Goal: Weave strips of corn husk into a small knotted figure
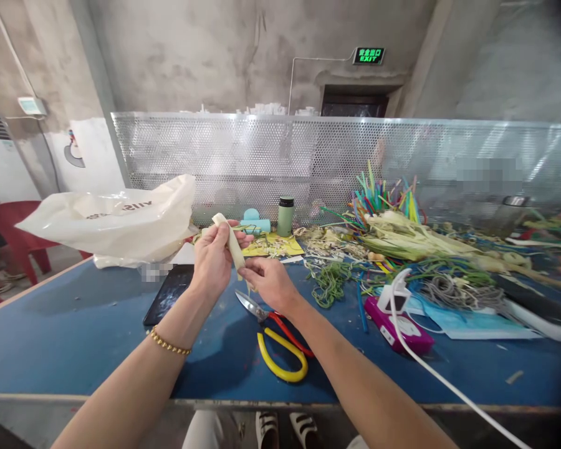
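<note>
A pale cream-green flat strip, which looks like a piece of corn husk, runs between my two hands above the table. My left hand pinches its upper end between thumb and fingers. Lower down, my right hand grips the other end with its fingertips. Just below my right hand lies a pair of scissors with one yellow and one red handle, its blades pointing up and left. A dark tablet or phone rests flat behind my left wrist.
A white plastic bag stands at the left. Behind my hands is a green bottle. On the right are corn husks, green cord, a purple power strip with a white cable, and a blue mask. A perforated metal screen backs the blue table.
</note>
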`<move>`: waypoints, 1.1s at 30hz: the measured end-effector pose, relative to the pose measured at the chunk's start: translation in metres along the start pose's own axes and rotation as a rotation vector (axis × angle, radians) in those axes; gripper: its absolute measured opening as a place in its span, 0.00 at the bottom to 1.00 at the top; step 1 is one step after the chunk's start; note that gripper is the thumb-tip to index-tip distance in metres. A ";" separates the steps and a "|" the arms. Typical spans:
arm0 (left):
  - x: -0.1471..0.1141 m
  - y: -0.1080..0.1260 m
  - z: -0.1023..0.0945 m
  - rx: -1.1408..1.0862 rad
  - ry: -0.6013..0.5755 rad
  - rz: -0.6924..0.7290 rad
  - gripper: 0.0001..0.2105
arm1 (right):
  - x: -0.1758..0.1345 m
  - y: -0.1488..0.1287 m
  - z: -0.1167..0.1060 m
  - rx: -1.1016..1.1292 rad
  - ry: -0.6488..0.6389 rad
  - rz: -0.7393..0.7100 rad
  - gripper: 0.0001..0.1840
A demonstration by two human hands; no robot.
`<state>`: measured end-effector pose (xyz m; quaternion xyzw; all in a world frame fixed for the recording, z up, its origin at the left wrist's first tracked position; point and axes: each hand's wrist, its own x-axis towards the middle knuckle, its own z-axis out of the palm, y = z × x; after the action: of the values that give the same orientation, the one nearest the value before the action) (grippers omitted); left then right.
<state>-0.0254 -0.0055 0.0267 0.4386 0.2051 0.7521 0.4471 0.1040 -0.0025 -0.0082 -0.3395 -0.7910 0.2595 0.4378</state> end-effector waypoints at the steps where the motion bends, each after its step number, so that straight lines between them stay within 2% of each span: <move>1: 0.000 0.000 0.000 -0.006 0.002 -0.007 0.10 | 0.001 0.000 0.000 -0.008 0.009 -0.003 0.11; 5: 0.002 0.001 -0.001 -0.074 0.008 -0.052 0.09 | 0.003 -0.001 0.002 -0.021 0.062 -0.047 0.07; 12: 0.005 0.000 -0.004 -0.091 0.034 -0.009 0.09 | -0.001 -0.010 0.012 0.136 -0.098 0.014 0.11; 15: 0.004 0.002 -0.004 -0.050 0.057 0.008 0.10 | -0.003 -0.012 0.014 0.082 -0.087 0.055 0.15; 19: 0.006 0.006 -0.005 -0.029 0.083 -0.001 0.10 | -0.004 -0.011 0.013 0.114 -0.062 0.070 0.16; 24: 0.015 0.007 -0.014 -0.038 0.141 -0.012 0.08 | -0.007 -0.009 0.007 0.093 -0.049 0.118 0.19; 27: 0.021 0.003 -0.019 -0.067 0.206 -0.059 0.06 | -0.008 -0.010 0.000 0.077 -0.033 0.106 0.20; 33: 0.028 -0.009 -0.023 -0.090 0.273 -0.256 0.06 | -0.007 -0.009 -0.011 0.070 -0.036 0.130 0.18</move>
<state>-0.0464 0.0246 0.0211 0.2823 0.2840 0.7502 0.5262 0.1138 -0.0123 0.0001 -0.3697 -0.7656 0.3210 0.4173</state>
